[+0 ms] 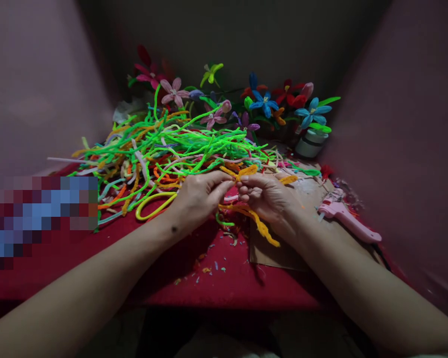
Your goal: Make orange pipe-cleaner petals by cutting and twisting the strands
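Both my hands meet above the red cloth, pinching an orange pipe cleaner (pixel 248 170) bent into petal-like loops. My left hand (pixel 205 191) holds it from the left between thumb and forefinger. From the other side, my right hand (pixel 267 196) grips it with the fingers curled in. One orange strand (pixel 260 226) hangs below the right hand, and another orange tip (pixel 288 179) sticks out behind it. The centre where the strands join is mostly covered by my fingertips. Just left of my left wrist lie the yellow handles of scissors (pixel 149 211).
A heap of loose green and multicoloured pipe cleaners (pixel 194 141) spreads behind my hands. Finished pipe-cleaner flowers (pixel 265 103) stand along the back, near a white jar (pixel 311 144). A pink glue gun (pixel 349 219) rests at right by a cardboard sheet (pixel 272 253). Scraps (pixel 216 266) litter the red cloth (pixel 164 288).
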`<state>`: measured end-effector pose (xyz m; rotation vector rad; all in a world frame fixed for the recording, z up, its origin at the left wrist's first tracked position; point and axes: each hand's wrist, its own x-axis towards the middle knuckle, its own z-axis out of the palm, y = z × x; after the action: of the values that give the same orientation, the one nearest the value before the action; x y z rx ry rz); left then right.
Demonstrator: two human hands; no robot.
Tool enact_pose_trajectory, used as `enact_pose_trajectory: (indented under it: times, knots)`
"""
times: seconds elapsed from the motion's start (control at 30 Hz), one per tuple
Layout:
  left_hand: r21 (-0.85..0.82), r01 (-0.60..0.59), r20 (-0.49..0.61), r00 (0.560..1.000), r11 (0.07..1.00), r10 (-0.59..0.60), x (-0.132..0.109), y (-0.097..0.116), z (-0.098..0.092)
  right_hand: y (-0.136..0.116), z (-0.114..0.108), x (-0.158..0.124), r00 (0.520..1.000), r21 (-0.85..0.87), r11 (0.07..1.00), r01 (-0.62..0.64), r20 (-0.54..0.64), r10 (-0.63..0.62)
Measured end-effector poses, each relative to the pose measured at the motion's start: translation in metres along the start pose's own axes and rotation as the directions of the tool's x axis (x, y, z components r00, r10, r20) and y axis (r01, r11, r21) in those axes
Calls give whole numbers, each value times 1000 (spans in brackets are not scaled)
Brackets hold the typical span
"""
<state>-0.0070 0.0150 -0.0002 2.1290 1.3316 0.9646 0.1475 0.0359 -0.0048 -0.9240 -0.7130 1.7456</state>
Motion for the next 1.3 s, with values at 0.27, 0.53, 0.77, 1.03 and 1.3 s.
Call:
enact_pose_trajectory:
  times: [0.27,0.53,0.77,1.03,1.3]
  knots:
    - [-558,201,56,977,805,-205,7,-1,-6,6,-3,-1,976,-88,991,97,204,-77]
    - [-41,-103,-217,972,994,92,0,3,2,10,-1,-3,976,-227,968,108,211,-59]
    - [-214,-65,-299,954,975,-2,-3,6,3,10,-2,-7,957,-209,964,164,269,-104]
    - [-677,135,-110,953,723,-281,7,5,-10,11,0,-8,949,-202,943,263,229,-216]
    - [-538,222,79,974,813,-214,7,-1,-15,12,-3,-8,933,-300,902,311,278,-229]
